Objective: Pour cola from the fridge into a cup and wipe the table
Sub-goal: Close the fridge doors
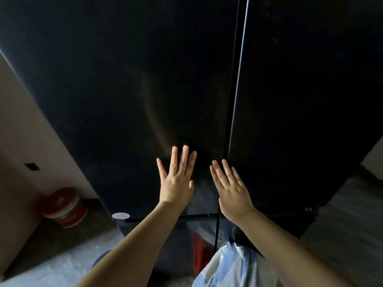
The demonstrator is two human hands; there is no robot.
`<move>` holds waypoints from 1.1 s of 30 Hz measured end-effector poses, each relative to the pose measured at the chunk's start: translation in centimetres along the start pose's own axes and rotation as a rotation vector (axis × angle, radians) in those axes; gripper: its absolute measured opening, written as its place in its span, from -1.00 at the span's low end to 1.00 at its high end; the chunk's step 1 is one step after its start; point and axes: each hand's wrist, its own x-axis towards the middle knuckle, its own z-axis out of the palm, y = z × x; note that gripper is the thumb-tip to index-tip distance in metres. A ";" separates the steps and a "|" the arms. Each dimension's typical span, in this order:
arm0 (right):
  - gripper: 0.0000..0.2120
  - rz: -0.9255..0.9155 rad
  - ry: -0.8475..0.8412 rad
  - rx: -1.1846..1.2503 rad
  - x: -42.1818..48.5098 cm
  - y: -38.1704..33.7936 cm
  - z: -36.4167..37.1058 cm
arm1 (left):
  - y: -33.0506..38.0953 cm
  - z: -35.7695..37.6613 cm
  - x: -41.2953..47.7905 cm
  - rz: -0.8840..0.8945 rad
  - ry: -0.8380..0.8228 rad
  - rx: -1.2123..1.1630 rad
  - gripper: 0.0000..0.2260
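Holding nothing, the left hand (177,183) and right hand (232,189) are spread flat before the shut fridge (124,79). Its upright door seam (233,90) rises from behind the right hand, the nearer one; cola is unseen, presumably inside.

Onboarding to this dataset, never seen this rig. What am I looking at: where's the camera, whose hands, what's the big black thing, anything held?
No robot: a person wears one wide-angle camera on the head, looking forward and down, so the arms enter from below. The black surface is the fridge, both doors shut, not yet opened. The left hand and right hand are spread, fingers straight, at the doors; whether they touch is unclear. Nothing is held. A red-lidded tub stands on the floor at left.
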 end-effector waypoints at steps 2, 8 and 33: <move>-0.18 0.006 -0.071 0.005 -0.1 0.0 -0.8 | 0.2 -1.0 -0.3 -0.019 -0.058 -0.002 -0.14; -0.27 -0.073 -0.151 0.089 -0.2 0.3 -4.3 | 0.1 -7.0 -1.1 -0.038 -0.186 -0.212 -0.31; -0.40 -0.833 0.022 0.774 -4.7 -36.6 -27.3 | -20.9 -29.8 -39.7 -0.752 -0.169 0.163 -0.40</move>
